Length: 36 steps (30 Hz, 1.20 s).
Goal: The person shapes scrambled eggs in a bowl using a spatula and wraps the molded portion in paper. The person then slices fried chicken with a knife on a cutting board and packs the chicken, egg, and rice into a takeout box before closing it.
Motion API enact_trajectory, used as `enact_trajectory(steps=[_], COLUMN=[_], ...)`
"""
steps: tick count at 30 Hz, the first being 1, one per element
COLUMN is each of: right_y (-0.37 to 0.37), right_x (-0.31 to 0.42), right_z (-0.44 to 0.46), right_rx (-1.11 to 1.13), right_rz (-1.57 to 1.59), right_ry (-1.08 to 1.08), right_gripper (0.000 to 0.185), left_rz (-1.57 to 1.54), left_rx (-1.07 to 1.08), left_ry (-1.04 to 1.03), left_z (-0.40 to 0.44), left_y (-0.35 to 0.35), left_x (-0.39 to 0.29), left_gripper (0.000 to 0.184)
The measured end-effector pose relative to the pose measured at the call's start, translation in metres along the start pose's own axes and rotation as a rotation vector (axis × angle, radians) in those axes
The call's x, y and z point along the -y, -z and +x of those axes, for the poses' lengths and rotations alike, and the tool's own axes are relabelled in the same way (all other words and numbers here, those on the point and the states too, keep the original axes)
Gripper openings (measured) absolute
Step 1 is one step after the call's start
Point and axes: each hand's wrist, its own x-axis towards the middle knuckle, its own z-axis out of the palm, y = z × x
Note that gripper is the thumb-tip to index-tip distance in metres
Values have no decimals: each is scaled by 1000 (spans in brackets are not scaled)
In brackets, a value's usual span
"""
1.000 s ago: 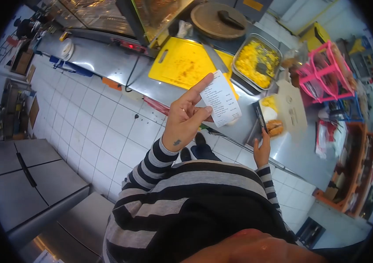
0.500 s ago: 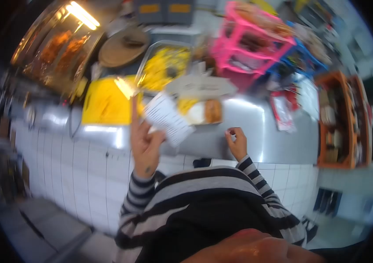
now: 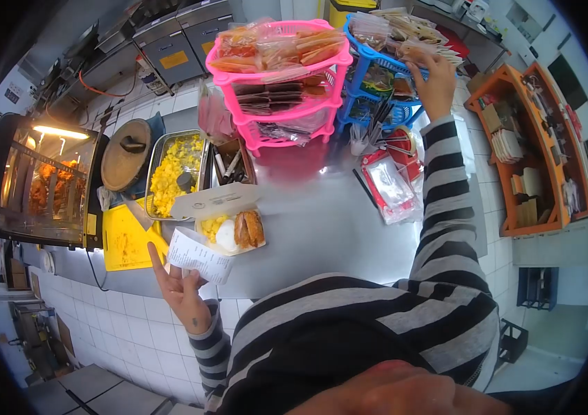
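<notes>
My left hand [image 3: 182, 294] pinches a printed paper slip [image 3: 199, 257] between thumb and fingers, with the index finger stretched out. Just beyond the slip is an open takeaway box [image 3: 259, 242] holding yellow food, a white mound and browned pieces. My right hand [image 3: 437, 86] reaches to the top tier of the blue rack [image 3: 360, 52], its fingers at the flat packets [image 3: 422, 48] there. The fingertips are partly lost among the packets, so any grip is unclear.
A pink tiered rack [image 3: 277, 76] stands beside the blue one. To the left are a metal tray of yellow food [image 3: 173, 173], a yellow cutting board [image 3: 124, 238] with a knife [image 3: 138, 213], and a lit glass cabinet [image 3: 48, 183]. Red-and-white packets [image 3: 389, 183] lie on the steel counter.
The view has swung right. My right hand has let go of the dark object it held beside the box and moved up to the blue rack. My left hand still holds the slip.
</notes>
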Motion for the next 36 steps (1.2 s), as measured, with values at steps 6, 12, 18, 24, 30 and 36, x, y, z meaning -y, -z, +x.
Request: enact_trajectory(steps=[6, 12, 18, 24, 30, 36], right_y=[1, 30, 35, 10, -14, -9], right_x=[-20, -26, -68, -72, -101, -62], right_z=[20, -2, -64, -103, -143, -200], right_rx=[-190, -210, 75, 735, 843, 938], right_rz=[189, 1136, 1593, 584, 255, 420], right_ry=[183, -340, -763, -696, -267, -122], right_gripper=[11, 18, 17, 23, 17, 23], left_rz=[23, 78, 127, 150, 174, 203], left_rx=[-20, -43, -108, -153, -207, -179], left_ry=[20, 8, 36, 46, 50, 71], left_z=[4, 6, 2, -4, -9, -13], left_y=[-28, -33, -15, -7, -11, -2], left_x=[7, 12, 17, 20, 19, 23], left_gripper=[81, 80, 78, 75, 73, 72])
